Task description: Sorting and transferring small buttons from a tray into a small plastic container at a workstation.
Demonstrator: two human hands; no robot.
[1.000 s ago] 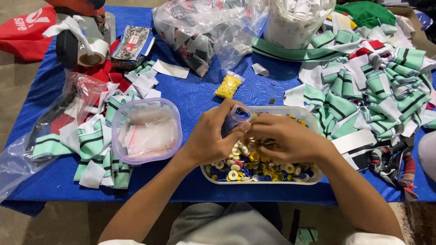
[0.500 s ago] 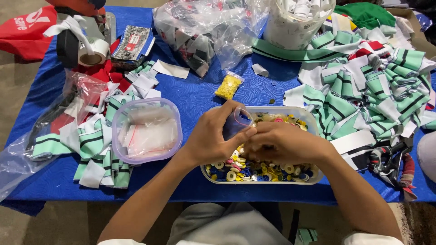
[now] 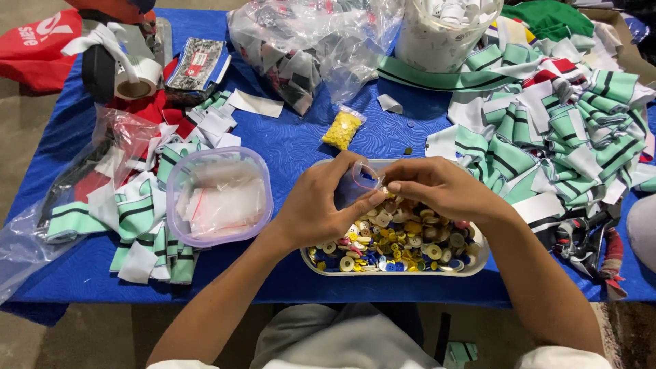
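Head-worn view, steeply down, close

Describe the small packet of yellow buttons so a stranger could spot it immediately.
On the blue table, look just beyond the clear tray of mixed buttons. The small clear packet lies alone on bare cloth, the only bag filled solely with yellow buttons.

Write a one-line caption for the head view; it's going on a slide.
Both hands, left hand and right hand, hold a small clear bag over a tray of mixed buttons.
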